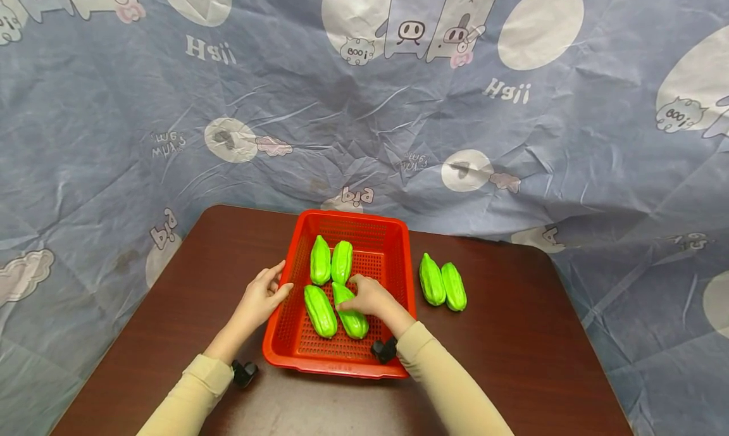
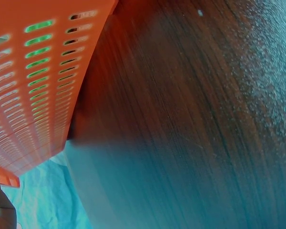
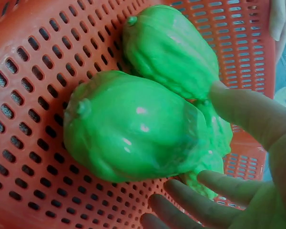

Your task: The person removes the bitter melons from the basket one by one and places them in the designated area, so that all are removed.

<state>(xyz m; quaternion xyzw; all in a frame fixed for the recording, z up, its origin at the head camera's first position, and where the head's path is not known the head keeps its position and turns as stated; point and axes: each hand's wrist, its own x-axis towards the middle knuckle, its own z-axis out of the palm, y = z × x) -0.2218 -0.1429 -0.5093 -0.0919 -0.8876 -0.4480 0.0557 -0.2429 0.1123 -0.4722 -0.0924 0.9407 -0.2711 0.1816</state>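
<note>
A red perforated plastic basket stands on the table with several bright green, ribbed gourds inside, laid in two rows. At its left rim my left hand holds the edge, thumb over the rim and fingers outside. My right hand reaches into the basket over the near right gourd. In the right wrist view its thumb and fingers are spread on either side of that gourd's far end. Left of it lies another gourd; two more, a left gourd and a right gourd, lie behind.
On the brown table, right of the basket, lie two more green gourds side by side. A blue printed cloth hangs behind the table. Small black cameras sit at both wrists.
</note>
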